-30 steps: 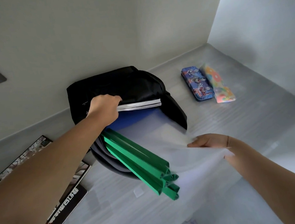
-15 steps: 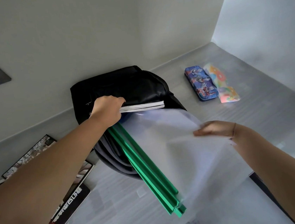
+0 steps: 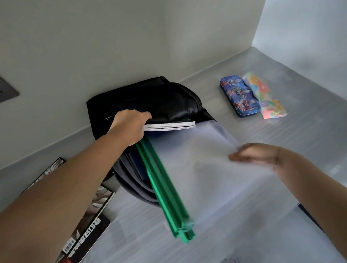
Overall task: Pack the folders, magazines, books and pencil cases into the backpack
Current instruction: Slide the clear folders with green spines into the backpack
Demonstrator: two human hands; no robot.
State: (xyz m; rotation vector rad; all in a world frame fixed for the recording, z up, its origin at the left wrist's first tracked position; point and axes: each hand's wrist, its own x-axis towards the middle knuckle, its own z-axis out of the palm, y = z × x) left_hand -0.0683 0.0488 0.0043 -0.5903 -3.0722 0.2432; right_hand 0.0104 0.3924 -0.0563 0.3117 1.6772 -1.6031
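Over the near grey table, the right hand pinches the edge of the translucent green-spined plastic folders. In the last second they have swung into line with the black fabric backpack, seemingly ready to slide in but mostly outside. Farther on, the left hand curls round a white-paged book in its mouth, propping it open.

One black backpack, two pencil cases

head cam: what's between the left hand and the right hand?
Head view: the green-spined translucent folders, slanting out of the backpack, fill the gap between the left hand, gripping a book, and the right hand.
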